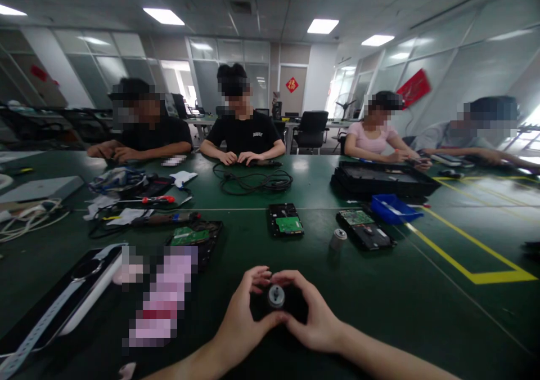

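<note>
A small round metal cylinder (277, 296) stands on the green table between my two hands, its top facing up. My left hand (246, 311) curves around its left side, fingers bent and thumb toward the near side. My right hand (311, 314) curves around the right side in the same way. The fingertips of both hands come close together behind the cylinder, and the thumbs meet in front of it. Dark gaps show between the palms and the cylinder. A similar metal cylinder (338, 239) stands farther back to the right.
Hard drives with green boards (287, 220) (365, 228) lie ahead. A blue tray (395, 209), a black case (383, 179) and coiled black cable (257, 180) are behind. A smartwatch (87, 268) lies left. Several people sit across the green table (236, 239).
</note>
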Tool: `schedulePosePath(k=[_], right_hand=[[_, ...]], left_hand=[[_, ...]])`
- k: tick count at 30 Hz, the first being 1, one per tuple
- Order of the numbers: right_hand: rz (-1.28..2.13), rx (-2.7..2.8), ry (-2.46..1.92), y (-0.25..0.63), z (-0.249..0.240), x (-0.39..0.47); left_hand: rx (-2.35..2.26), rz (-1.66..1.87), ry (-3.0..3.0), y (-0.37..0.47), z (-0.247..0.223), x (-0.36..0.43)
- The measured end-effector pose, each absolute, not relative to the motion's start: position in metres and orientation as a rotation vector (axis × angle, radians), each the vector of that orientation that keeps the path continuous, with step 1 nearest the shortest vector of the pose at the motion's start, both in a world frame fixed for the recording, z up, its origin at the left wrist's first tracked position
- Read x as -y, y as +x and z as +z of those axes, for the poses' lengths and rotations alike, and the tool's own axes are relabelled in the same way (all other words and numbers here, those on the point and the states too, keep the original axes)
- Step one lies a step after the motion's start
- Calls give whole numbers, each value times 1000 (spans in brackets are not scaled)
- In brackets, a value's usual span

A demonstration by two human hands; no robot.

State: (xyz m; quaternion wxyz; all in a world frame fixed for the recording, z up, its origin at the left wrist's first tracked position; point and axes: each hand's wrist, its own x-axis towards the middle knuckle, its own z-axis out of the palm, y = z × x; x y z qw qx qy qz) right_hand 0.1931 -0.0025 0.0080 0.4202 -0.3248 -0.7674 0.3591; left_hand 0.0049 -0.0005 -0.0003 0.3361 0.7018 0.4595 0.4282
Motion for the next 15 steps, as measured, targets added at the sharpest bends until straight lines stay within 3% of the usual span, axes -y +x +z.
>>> schedulePosePath(k=[15], right_hand=[[1000,1708,-877,197,8,-3]], left_hand=[[-1146,980,1785,7,6,0]])
